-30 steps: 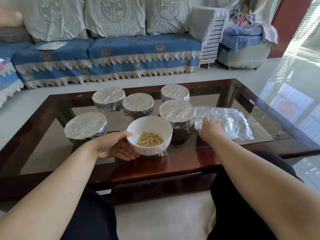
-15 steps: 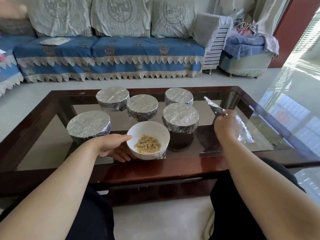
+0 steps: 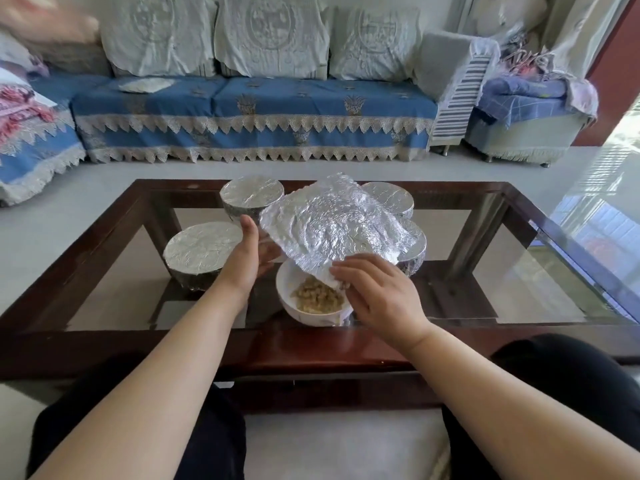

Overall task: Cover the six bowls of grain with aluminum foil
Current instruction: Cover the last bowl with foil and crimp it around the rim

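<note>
A white bowl (image 3: 304, 315) of pale grain sits uncovered near the front edge of the table. Above it a crinkled foil sheet (image 3: 332, 223) hangs tilted, its near edge low over the bowl. My right hand (image 3: 377, 296) pinches that near edge. My left hand (image 3: 247, 258) is at the sheet's left edge with fingers straight; its grip is hidden. Foil-covered bowls stand behind: one at the left (image 3: 202, 252), one at the back (image 3: 252, 199), one at the back right (image 3: 393, 199), another (image 3: 414, 252) partly hidden by the sheet.
The bowls stand on a glass-topped coffee table with a dark wooden frame (image 3: 346, 355). A blue-covered sofa (image 3: 249, 116) runs along the far side, and an armchair (image 3: 526, 116) stands at the right. My dark-trousered knees lie under the near edge.
My right hand lifted the foil sheet off the table at the right and carried it left over the open bowl. My left hand left the bowl's side and rose to the sheet.
</note>
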`<state>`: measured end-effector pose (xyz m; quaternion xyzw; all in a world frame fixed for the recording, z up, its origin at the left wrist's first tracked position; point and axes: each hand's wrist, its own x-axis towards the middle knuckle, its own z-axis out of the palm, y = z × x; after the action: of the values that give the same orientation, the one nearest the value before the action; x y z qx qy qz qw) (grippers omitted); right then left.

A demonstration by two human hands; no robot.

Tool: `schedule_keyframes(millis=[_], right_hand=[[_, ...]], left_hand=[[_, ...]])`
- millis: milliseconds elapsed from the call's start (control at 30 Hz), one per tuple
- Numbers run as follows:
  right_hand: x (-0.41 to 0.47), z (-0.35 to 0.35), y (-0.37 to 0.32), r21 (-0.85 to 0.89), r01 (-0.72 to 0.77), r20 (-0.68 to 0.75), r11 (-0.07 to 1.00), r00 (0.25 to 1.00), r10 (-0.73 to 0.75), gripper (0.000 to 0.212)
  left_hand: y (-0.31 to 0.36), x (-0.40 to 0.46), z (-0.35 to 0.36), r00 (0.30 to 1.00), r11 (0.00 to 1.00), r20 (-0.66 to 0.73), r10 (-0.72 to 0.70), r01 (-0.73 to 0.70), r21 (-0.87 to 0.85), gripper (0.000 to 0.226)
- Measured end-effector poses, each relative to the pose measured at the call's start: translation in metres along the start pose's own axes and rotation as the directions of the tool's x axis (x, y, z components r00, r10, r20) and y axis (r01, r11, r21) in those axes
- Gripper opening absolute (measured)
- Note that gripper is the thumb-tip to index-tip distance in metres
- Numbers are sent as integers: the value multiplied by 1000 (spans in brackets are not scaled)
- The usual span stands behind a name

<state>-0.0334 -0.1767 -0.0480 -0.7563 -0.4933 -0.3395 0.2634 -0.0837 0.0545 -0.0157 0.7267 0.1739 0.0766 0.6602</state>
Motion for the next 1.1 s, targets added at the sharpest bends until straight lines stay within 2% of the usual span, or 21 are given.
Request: schedule_keyframes(millis=[67,133,200,367,433,467,500,533,567,600,633,667,700,733,767,800,833,867,933,1033,1100], right_hand=[[-8,13,-11,-10,51,82,999,995,-50,26],[-11,19,-19,-17,67,110,998,992,-65,30],[-10,21,-26,-14,58,110,998,992,-56,32],[-14,28,-33,-30,90,234,995,969,-81,35],[-11,25,-35,-16,88,343,996,936,-78,55],[-8,21,-35,17,68,365,998,928,-69,64],[-4,16,-32,66,12,343,998,939,-34,66],[1,11,-28,115,-79,269,990,962,46,62],[7,5,-23,161,-201,151,966,973,177,54],[12,0,-11,204,-347,26,916,937,349,46],[18,-6,-1,243,-504,-77,829,841,535,40],[21,-11,17,297,-663,-131,687,685,717,40],[23,-16,36,369,-787,-130,495,483,866,47],[23,-20,54,450,-858,-70,249,244,967,58],[20,-23,71,519,-855,46,-17,9,999,70],[17,-25,81,553,-793,199,-256,-173,965,79],[14,-25,87,560,-705,354,-435,-271,895,82],[11,-23,90,558,-617,486,-554,-298,821,81],[4,-15,90,537,-531,627,-656,-269,731,73],[5,-6,85,543,-533,649,-649,-223,727,54],[6,-4,84,561,-513,648,-650,-217,731,50]], left_hand=[[-1,2,-5,997,997,-17,-69,69,-41,103],[-2,1,-7,996,997,-64,-68,71,42,77],[-8,6,-7,991,988,-137,-8,29,153,52],[-10,6,-3,978,923,-166,123,-51,381,57],[-10,5,-1,968,891,-171,183,-89,446,58],[-10,3,-1,948,824,-167,270,-138,549,57],[-11,3,-1,910,698,-138,390,-195,689,54],[-13,3,-1,859,523,-67,508,-246,816,50],[-14,2,0,813,380,13,582,-286,880,46],[-13,0,2,796,300,80,600,-316,900,45],[-12,-4,7,797,260,135,589,-345,902,47],[-11,-7,14,809,250,185,558,-376,892,53],[-11,-9,22,828,253,235,509,-405,879,59],[-11,-11,29,847,259,280,452,-426,867,62],[-13,-12,36,862,266,315,397,-436,860,62],[-15,-12,41,872,268,338,354,-441,857,61],[-16,-11,44,879,270,351,322,-440,856,58],[-17,-10,46,887,271,358,293,-436,858,55],[-19,-10,48,897,278,364,251,-427,861,53],[-22,-10,46,908,299,366,204,-414,860,53],[-25,-11,43,908,310,371,194,-416,855,53]])
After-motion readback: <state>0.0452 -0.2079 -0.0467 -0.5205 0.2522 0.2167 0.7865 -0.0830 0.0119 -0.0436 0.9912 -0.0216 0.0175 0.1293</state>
